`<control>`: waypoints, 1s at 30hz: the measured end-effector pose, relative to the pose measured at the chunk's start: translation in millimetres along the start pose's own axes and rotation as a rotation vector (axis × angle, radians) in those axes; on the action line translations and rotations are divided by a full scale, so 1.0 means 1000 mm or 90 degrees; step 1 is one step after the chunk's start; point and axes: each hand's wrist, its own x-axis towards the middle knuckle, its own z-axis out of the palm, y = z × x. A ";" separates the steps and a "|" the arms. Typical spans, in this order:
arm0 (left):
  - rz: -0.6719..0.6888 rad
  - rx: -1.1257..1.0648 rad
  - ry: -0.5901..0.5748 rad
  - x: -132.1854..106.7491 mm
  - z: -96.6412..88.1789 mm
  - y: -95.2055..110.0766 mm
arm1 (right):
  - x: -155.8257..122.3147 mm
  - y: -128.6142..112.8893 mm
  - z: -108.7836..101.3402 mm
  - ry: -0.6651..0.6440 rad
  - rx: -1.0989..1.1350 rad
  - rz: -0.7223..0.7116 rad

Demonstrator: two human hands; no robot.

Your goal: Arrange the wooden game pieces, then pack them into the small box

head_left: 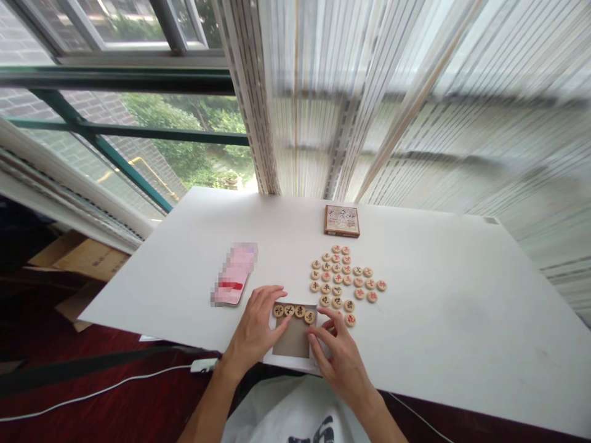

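Observation:
A shallow open box (292, 346) with a brown bottom lies at the near edge of a white table (438, 295). Several round wooden game pieces (294, 311) sit in a row along its far side. My left hand (257, 326) rests on the box's left side, fingers spread over its corner. My right hand (336, 351) lies at the box's right side, fingertips touching the last piece in the row. A loose cluster of several more wooden pieces (344, 277) with red and black marks lies just beyond.
A small square printed box lid (342, 220) lies farther back on the table. A pink phone-shaped item (234, 274), blurred, lies to the left. Windows and vertical blinds stand behind the table. A white cable (92, 394) runs over the dark floor at left.

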 end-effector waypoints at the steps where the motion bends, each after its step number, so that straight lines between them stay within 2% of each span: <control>1: -0.008 -0.004 -0.003 -0.002 -0.001 -0.005 | 0.000 -0.001 0.000 -0.006 -0.008 -0.003; 7: -0.036 -0.044 -0.036 -0.011 -0.001 -0.019 | 0.001 0.000 0.004 -0.002 -0.037 -0.008; 16: -0.034 -0.081 -0.058 -0.008 0.002 -0.019 | 0.001 0.001 0.007 0.017 -0.059 -0.011; 22: -0.019 -0.075 -0.093 -0.004 -0.001 -0.011 | 0.002 -0.001 0.009 0.024 -0.068 -0.003; 30: -0.002 -0.058 -0.093 0.002 0.008 -0.011 | 0.007 -0.008 0.005 0.019 -0.118 -0.024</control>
